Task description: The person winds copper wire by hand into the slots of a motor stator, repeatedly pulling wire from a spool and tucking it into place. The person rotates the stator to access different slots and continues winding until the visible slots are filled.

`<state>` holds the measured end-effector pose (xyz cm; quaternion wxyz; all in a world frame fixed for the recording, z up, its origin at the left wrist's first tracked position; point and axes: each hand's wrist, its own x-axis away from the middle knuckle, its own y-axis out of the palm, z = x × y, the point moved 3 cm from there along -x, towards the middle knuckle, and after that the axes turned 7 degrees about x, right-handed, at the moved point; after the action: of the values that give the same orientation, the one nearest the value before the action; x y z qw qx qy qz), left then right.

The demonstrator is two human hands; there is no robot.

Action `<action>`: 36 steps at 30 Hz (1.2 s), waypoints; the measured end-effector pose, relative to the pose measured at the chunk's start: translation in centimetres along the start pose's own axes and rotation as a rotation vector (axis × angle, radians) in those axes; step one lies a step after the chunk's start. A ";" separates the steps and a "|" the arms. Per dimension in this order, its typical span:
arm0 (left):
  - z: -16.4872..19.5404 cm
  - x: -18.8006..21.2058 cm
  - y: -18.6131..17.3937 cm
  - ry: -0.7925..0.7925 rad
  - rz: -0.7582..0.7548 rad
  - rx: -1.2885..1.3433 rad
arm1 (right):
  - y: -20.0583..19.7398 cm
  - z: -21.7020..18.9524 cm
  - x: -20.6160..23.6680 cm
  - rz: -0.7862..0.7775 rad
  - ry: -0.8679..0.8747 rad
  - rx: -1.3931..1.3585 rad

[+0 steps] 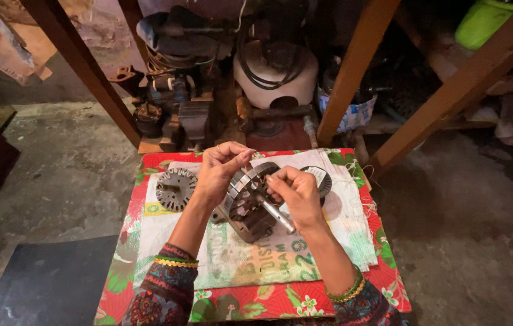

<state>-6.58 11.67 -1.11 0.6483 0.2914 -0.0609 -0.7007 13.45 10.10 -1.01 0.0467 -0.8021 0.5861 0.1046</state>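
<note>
A round metal motor stator (250,202) with a slotted core and a shaft sticking out toward me stands tilted on a white woven sack (335,232). My left hand (217,172) pinches something thin above the stator's upper rim, fingers closed. Against the stator's right side, my right hand (296,193) has its fingers curled at the slots. What lies between the fingertips is too small to make out. A second slotted metal disc (175,188) lies flat to the left on the sack. Behind my right hand peeks another round part (323,178).
The sack covers a small table with a red floral cloth (250,302). Behind it stand wooden posts (353,66), old motors and machine parts (178,115), and a white round housing (276,75). A dark mat (45,284) lies on the concrete floor at the left.
</note>
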 end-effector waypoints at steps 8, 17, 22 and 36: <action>-1.0 1.0 -1.5 -0.051 0.072 -0.007 | 0.1 0.5 0.5 -0.022 -0.050 0.139; 2.5 3.6 -1.0 0.036 0.074 -0.309 | -1.6 0.5 1.8 -0.044 -0.090 0.326; 4.6 4.3 1.9 0.109 0.018 -0.556 | -7.7 0.9 2.1 0.103 -0.146 0.190; 8.9 4.7 5.8 0.202 -0.071 -0.942 | -6.5 -10.4 3.9 0.231 -0.610 1.301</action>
<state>-5.80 3.73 7.31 0.6881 0.0343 0.3364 -0.6421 21.97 6.43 7.97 0.6640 -0.4802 0.5716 -0.0419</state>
